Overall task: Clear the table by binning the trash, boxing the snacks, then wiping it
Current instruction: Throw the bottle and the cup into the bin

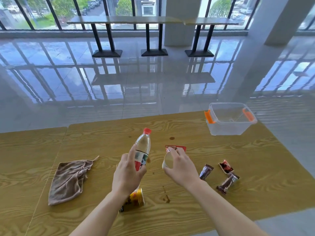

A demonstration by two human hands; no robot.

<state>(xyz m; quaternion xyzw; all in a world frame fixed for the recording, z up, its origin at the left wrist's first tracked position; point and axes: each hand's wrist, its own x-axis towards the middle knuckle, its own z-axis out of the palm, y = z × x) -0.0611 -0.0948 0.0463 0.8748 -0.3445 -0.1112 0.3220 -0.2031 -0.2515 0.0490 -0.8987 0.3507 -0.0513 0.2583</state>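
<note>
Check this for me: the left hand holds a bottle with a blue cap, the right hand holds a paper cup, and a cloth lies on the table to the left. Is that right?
Not quite. The head view shows the bottle in the left hand has a red cap, not blue. The rest stands: the right hand holds a paper cup, and the cloth lies on the table to the left.

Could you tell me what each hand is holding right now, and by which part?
The left hand grips the bottle around its lower, labelled body. The right hand holds a paper cup by its side wall.
</note>
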